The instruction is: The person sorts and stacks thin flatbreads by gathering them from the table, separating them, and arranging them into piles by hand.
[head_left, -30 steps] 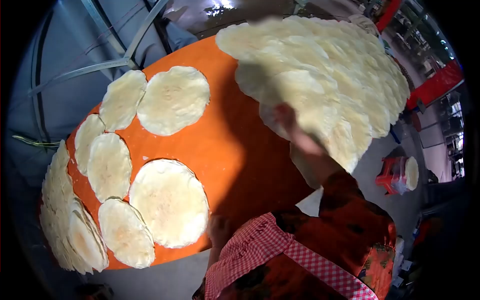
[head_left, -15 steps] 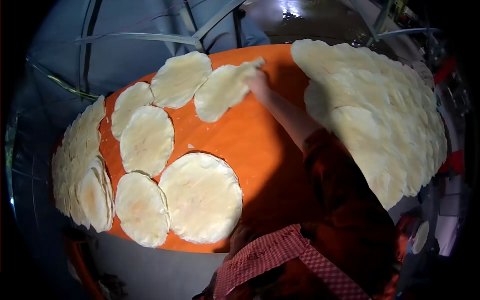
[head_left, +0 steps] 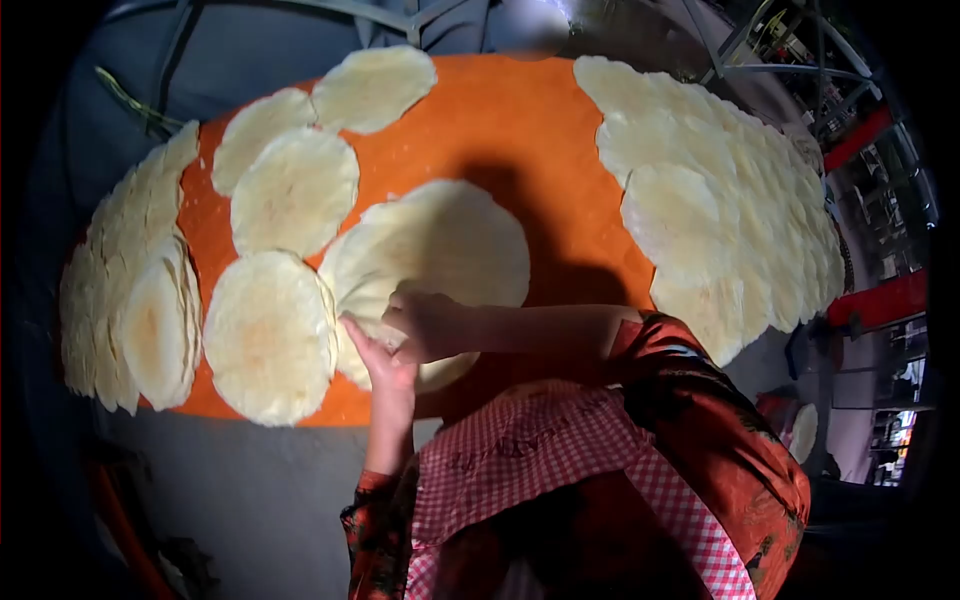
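A thin, round, pale flatbread [head_left: 450,230] lies draped over the front pile of flatbreads, its near edge pulled into creases. My right hand [head_left: 432,326] is closed on that near edge, fingers curled. Just beside it, almost touching, my left hand [head_left: 388,362] pinches the same edge at its left part. The bread below is mostly covered; its lower rim shows under my hands. Left of my hands lies another small pile of flatbreads [head_left: 268,340] with browned spots.
Several single flatbreads [head_left: 294,192] lie on the orange cloth [head_left: 520,120] toward the back left. Large overlapping layers of flatbread cover the right side [head_left: 720,200] and the left end [head_left: 120,270]. Metal bars [head_left: 380,12] cross behind the far edge.
My right hand has drawn the flatbread from the far middle of the cloth back onto the front pile. My left hand has come up to its edge. The view has shifted.
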Available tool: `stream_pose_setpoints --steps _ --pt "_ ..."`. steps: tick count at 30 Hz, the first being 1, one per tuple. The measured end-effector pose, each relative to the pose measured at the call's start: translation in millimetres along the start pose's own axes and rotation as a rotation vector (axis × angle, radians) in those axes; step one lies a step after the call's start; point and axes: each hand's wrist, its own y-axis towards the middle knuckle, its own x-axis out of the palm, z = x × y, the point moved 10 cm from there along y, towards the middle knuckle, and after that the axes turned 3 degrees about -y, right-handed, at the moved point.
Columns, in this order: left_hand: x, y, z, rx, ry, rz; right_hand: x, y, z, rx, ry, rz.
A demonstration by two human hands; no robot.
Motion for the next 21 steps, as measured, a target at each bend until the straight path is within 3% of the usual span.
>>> stream_pose_setpoints --steps 2,4,6,7,9,11,13,14,16,17,18,20,21 --pt "-28 -11 10 0.053 0.122 0.13 35 -14 -4 0.022 -0.025 -0.05" --pt "-14 -30 5 -0.052 0.099 0.039 47 -25 2 0.044 -0.125 -0.183" --pt "2 -34 0 -0.161 0.042 -0.121 35 -37 -2 0.005 -0.16 -0.013" --pt "2 -38 1 -0.139 0.061 -0.096 31 -42 -1 -0.022 -0.183 0.072" --pt "14 -32 3 -0.134 -0.006 -0.255 47 -38 22 0.023 -0.035 0.039" --pt "19 -24 25 0.175 0.96 -0.317 35 -32 24 0.066 0.147 0.097" --pt "26 -24 46 0.319 1.219 -0.316 1 -14 -39 -0.009 -0.124 0.12" --pt "26 -34 57 0.285 0.995 -0.297 8 -9 -52 -0.001 -0.143 0.111" --pt "69 -87 77 0.439 0.926 -0.257 40 5 -60 0.052 -0.073 0.082" --pt "55 -91 84 0.5 0.98 -0.221 56 12 -58 0.093 0.017 0.063" --pt "27 -87 87 0.562 1.031 -0.18 56 17 -70 0.223 0.143 -0.098" --pt "-21 -83 95 0.667 1.132 -0.078 83 10 -70 0.2 0.025 -0.2" --pt "-5 -91 96 0.676 1.198 -0.137 104 2 -65 0.197 -0.028 -0.257"
